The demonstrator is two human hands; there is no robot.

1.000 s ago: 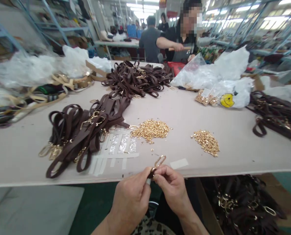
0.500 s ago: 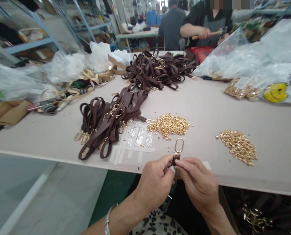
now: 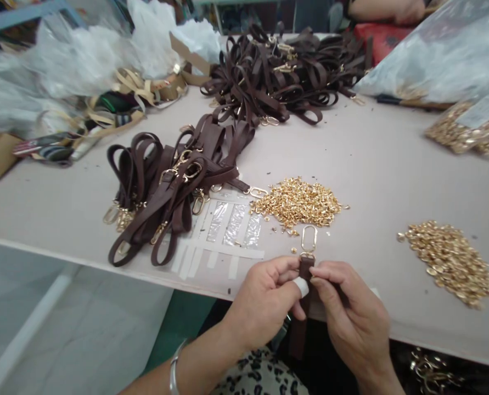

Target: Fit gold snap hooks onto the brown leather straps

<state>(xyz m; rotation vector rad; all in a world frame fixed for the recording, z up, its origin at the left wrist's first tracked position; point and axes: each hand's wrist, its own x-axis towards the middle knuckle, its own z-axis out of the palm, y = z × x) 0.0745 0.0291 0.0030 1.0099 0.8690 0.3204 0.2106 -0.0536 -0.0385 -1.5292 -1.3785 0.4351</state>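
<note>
A dark brown strap with a gold oval clasp at its upper end lies at the table's front edge. My left hand, with white tape round its thumb, is closed on the strap from the left. My right hand is pinched just right of the strap; a tiny thing between its thumb and forefinger is too small to name. Beyond the clasp lies a heap of small gold rivets. Another heap of round gold pieces sits farther right.
Brown straps are piled at the left, with a larger pile at the back. Clear tape strips are stuck on the table. Plastic bags stand at the back right. A person's forearm shows beyond.
The view has tipped down and come closer. My right hand has drawn slightly apart from my left, and more of the strap now shows, hanging below the left hand.
</note>
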